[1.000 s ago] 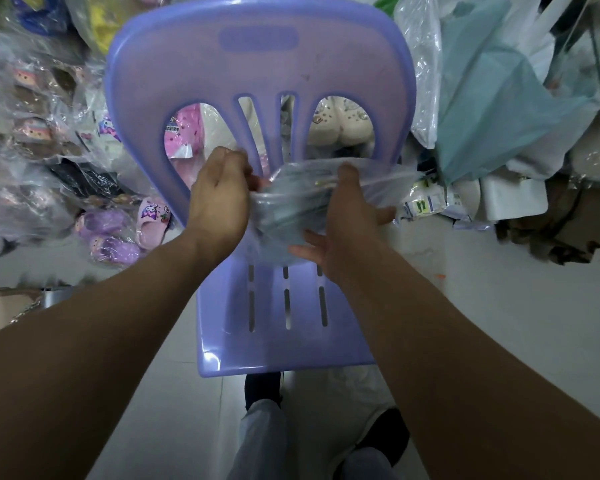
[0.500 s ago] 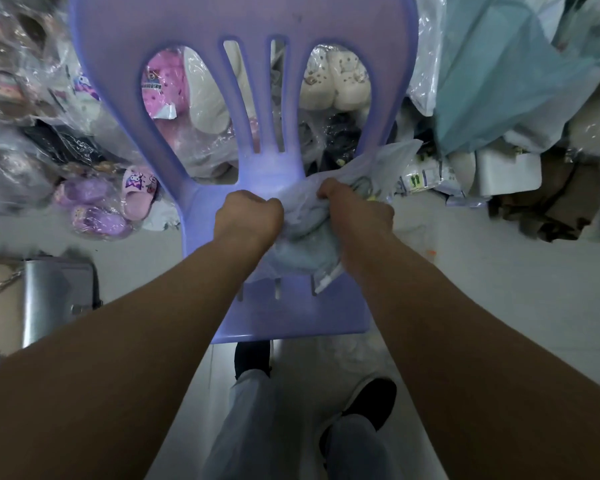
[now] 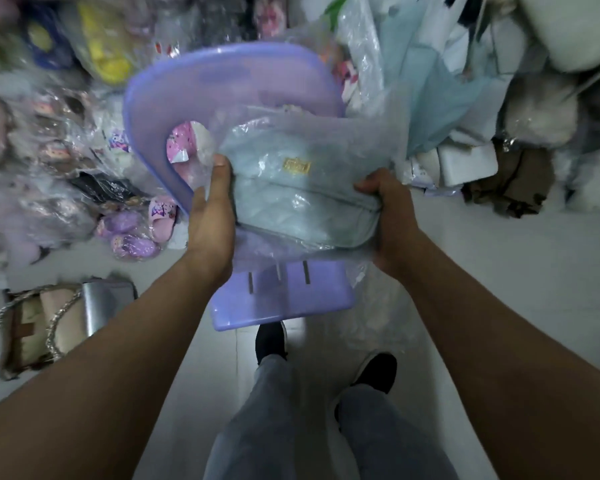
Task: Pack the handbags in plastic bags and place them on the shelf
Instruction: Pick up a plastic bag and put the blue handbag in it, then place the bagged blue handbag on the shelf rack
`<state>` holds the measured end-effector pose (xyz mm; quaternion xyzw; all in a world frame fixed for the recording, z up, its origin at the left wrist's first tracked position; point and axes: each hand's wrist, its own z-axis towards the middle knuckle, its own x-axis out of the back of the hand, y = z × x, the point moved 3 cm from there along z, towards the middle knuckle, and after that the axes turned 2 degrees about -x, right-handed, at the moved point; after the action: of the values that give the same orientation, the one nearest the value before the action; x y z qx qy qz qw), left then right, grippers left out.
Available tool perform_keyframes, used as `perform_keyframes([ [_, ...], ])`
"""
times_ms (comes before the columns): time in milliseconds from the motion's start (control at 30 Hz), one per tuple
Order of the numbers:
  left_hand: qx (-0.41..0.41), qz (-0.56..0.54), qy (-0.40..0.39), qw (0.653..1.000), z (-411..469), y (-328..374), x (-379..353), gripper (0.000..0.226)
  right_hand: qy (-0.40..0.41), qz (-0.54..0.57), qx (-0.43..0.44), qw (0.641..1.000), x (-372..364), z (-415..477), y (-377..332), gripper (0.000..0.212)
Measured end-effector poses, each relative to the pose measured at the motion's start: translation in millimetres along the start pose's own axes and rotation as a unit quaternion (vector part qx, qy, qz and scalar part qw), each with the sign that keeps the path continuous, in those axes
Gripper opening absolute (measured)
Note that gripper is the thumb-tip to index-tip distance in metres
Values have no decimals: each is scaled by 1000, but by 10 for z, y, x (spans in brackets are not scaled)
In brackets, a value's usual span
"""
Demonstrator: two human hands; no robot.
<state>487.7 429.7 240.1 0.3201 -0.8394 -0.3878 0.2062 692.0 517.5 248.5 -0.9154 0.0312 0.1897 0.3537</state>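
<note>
A pale blue handbag [image 3: 302, 199] is near the middle, held up over a purple chair [image 3: 222, 84]. It sits inside a clear plastic bag [image 3: 329, 133]. The left hand [image 3: 212, 216] grips its 9 o'clock end, thumb on the front. The right hand [image 3: 392, 220] curls round its 3 o'clock end. Other handbags [image 3: 49, 323] lie on the floor [image 3: 499, 271] at 8 o'clock.

The chair [image 3: 194, 98] stands straight ahead, its back walling off the far side. The bagged handbag [image 3: 302, 202] fills the room over the seat. Slipper piles [image 3: 132, 233] crowd the left and bags [image 3: 440, 81] the right. Two purses [image 3: 49, 327] lie near left on the floor [image 3: 516, 271], which is bare at the right.
</note>
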Motion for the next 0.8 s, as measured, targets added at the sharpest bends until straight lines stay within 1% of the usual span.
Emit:
perform_keyframes([
  [33,-31,-12,-7,999,-116,201,-46,94,-5,-5,-3,1000,-53,-128,-177,40],
  [100,-99,-32,10,995,-335,612,-167,76,-16,-11,17,1000,-116,-376,-558,43],
  [133,-123,-38,23,991,-442,820,-248,75,-22,-13,43,999,-137,-485,-781,48],
  [200,-157,-52,41,985,-697,1185,-444,82,-30,-26,93,995,-145,-696,-1241,61],
  [267,-198,-59,38,978,-984,1515,-688,79,-37,-51,118,991,-62,-946,-1715,67],
  [300,-213,-67,33,974,-1120,1678,-826,84,-45,-66,123,989,-6,-1088,-1963,70],
  [367,-241,-75,31,967,-1425,2016,-1098,102,-81,-101,140,982,141,-1404,-2435,66],
  [400,-259,-78,24,962,-1601,2189,-1248,103,-107,-116,150,976,229,-1577,-2650,61],
  [467,-297,-99,-5,950,-1954,2542,-1570,94,-141,-134,173,965,384,-1992,-3084,56],
  [500,-310,-103,-18,945,-2102,2676,-1699,89,-141,-132,182,964,449,-2150,-3236,58],
  [567,-345,-111,-42,931,-2420,2957,-1977,92,-108,-117,225,961,639,-2443,-3568,65],
  [633,-375,-104,-60,919,-2687,3186,-2236,88,-46,-92,280,954,804,-2748,-3866,75],
  [667,-387,-98,-70,914,-2798,3281,-2340,80,-22,-78,305,949,849,-2873,-3974,78],
  [700,-398,-94,-83,909,-2926,3388,-2462,67,-4,-66,330,942,898,-3025,-4087,79],
  [733,-407,-92,-96,903,-3035,3477,-2565,55,6,-53,349,936,937,-3161,-4180,77],
  [767,-411,-92,-112,900,-3143,3556,-2678,53,14,-40,367,929,981,-3287,-4272,71],
  [800,-411,-90,-128,898,-3233,3622,-2783,62,20,-34,381,924,1032,-3403,-4346,64],
])
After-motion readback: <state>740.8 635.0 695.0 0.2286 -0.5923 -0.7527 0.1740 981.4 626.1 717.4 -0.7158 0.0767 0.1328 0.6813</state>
